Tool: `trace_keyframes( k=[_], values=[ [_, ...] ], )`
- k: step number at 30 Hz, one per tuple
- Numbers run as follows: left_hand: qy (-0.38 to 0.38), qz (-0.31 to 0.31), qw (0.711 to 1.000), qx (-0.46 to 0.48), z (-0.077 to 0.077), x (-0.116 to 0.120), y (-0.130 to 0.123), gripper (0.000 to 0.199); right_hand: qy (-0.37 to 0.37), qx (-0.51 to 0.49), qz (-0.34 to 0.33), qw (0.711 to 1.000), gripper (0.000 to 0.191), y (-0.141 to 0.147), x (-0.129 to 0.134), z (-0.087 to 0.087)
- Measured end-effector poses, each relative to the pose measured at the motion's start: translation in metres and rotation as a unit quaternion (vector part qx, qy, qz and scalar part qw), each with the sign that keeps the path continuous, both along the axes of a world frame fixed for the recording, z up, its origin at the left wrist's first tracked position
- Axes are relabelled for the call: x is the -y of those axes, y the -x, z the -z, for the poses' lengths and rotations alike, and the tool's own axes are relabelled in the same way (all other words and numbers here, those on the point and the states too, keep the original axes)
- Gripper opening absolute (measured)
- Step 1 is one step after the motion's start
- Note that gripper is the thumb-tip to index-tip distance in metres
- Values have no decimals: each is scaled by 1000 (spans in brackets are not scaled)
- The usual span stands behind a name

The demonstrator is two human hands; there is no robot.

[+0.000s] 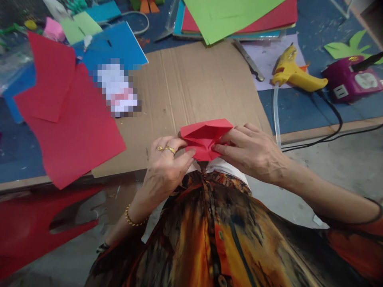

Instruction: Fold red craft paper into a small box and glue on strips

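A folded piece of red paper (206, 135) is held between my two hands at the front edge of the cardboard sheet (209, 83). My left hand (169, 159) grips its left end, thumb on the near side, with rings on the fingers. At the right end, my right hand (247, 149) pinches the paper between thumb and fingers. The folds stand partly open, forming a hollow in the middle. Some of my fingertips are hidden behind or inside the paper.
Red sheets (80, 131) and a blue sheet (116, 44) lie left, beside a pixelated item (118, 89). Stacked coloured paper (233, 16) is at the back. Rightward are a cutter (249, 59), a yellow glue gun (299, 73) with a cord, and a purple power box (351, 79).
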State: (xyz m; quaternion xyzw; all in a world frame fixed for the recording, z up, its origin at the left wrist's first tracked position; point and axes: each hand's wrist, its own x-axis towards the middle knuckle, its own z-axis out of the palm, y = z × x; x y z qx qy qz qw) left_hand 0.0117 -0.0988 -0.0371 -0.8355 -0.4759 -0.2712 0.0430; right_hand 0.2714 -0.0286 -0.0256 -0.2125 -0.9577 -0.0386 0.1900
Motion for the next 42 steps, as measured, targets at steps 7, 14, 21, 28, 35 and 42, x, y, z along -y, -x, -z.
trace_keyframes(
  k=[7, 14, 21, 28, 35, 42],
  values=[
    [10, -7, 999, 52, 5, -3, -3, 16, 108, -60, 3, 992, 37, 0, 0, 2],
    [41, -54, 992, 106, 0, -4, -10, 13, 164, -70, 38, 983, 31, 3, 1, 0],
    [41, -88, 992, 82, 1, -3, -17, 19, 125, -88, 72, 986, 27, 8, 6, 1],
    [30, -114, 989, 94, 6, -5, -21, 21, 144, -64, 159, 975, 30, 12, 10, 6],
    [41, -119, 987, 98, 6, -5, -24, 26, 160, -67, 173, 969, 24, 16, 9, 6],
    [75, -115, 986, 98, 3, -7, -21, 21, 166, -63, 153, 972, 27, 15, 8, 4]
  ],
)
